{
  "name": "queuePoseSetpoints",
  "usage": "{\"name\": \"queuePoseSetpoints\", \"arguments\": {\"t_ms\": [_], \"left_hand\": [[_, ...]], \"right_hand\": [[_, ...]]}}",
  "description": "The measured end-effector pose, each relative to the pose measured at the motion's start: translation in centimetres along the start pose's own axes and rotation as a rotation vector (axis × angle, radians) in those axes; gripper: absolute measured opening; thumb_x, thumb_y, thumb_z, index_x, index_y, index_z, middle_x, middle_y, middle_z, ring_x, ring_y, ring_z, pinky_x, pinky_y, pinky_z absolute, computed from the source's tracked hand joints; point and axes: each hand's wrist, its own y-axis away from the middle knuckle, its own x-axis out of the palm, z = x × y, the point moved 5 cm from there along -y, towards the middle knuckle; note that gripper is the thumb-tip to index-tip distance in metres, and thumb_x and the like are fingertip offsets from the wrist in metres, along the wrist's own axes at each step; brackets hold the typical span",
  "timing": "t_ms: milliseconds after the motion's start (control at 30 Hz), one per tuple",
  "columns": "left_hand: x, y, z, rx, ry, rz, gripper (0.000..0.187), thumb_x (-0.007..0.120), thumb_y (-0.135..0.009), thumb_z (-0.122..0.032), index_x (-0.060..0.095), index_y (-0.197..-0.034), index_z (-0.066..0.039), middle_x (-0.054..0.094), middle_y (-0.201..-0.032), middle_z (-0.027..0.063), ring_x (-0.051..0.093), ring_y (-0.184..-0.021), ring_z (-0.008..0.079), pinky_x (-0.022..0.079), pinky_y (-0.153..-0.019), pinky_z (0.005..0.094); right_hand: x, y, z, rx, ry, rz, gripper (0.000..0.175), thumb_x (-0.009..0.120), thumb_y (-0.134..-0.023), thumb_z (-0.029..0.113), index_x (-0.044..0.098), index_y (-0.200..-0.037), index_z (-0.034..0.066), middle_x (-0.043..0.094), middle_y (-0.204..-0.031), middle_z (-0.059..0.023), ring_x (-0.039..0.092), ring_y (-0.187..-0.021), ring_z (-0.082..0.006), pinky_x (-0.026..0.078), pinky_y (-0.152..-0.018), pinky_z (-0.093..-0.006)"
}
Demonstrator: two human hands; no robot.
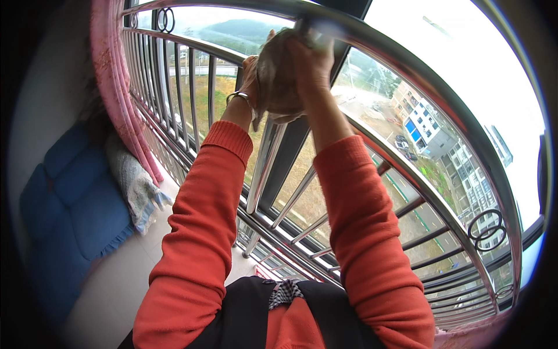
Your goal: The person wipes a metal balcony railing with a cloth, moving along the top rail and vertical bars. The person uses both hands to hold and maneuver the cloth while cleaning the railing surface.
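A crumpled grey-brown cloth [279, 83] hangs between my hands at the upper part of a metal window railing [266, 163]. My left hand [250, 78], with a metal bangle at its wrist, grips the cloth's left side. On the right side, my right hand [314, 65] presses and holds the cloth near the thick top rail [383, 39]. Some of my fingers are hidden behind the cloth. The cloth covers part of the upright post, so its exact contact with the metal is hard to see.
Vertical bars and ring ornaments [487, 230] run along the railing, with window glass behind. A pink curtain [115, 87] hangs at the left. Beyond it are a blue cushioned seat [74, 196] and a pale knitted cloth [135, 187] over the light floor [126, 270].
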Motion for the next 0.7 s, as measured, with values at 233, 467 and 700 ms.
{"name": "queuePoseSetpoints", "arguments": {"t_ms": [233, 467, 700], "left_hand": [[0.9, 0.4, -2.0, 0.726, -0.763, 0.311, 0.022, 0.065, -0.075, -0.029, 0.061, -0.089, -0.012, 0.061, -0.091, 0.0106, 0.055, -0.098, 0.0266, 0.033, -0.084, 0.0405], [1.7, -0.7, -2.2, 0.495, -0.951, 0.185, 0.053, 0.052, -0.093, -0.03, 0.03, -0.138, -0.013, 0.059, -0.112, 0.0042, 0.055, -0.108, 0.0116, 0.041, -0.095, 0.0303], [2.9, 3.2, -4.3, 0.775, -1.235, 0.262, 0.066, 0.045, -0.096, -0.019, 0.01, -0.152, -0.028, 0.062, -0.127, 0.007, 0.059, -0.115, 0.0229, 0.036, -0.1, 0.036]], "right_hand": [[-0.2, -2.1, -2.0, 0.105, -0.39, 0.306, 0.033, 0.071, -0.075, 0.017, 0.06, -0.103, 0.0043, 0.063, -0.095, -0.0078, 0.06, -0.084, -0.0198, 0.05, -0.076, -0.0333], [-1.2, 0.4, -1.0, 0.076, 0.415, 0.28, 0.079, 0.08, -0.064, 0.04, 0.042, -0.119, -0.0027, 0.064, -0.105, -0.0274, 0.064, -0.101, -0.038, 0.052, -0.084, -0.0383], [-3.5, 4.2, 1.1, 0.11, 1.069, 0.702, 0.069, 0.067, -0.077, 0.054, 0.053, -0.115, -0.0019, 0.067, -0.105, -0.0212, 0.065, -0.101, -0.0316, 0.05, -0.087, -0.0375]]}}
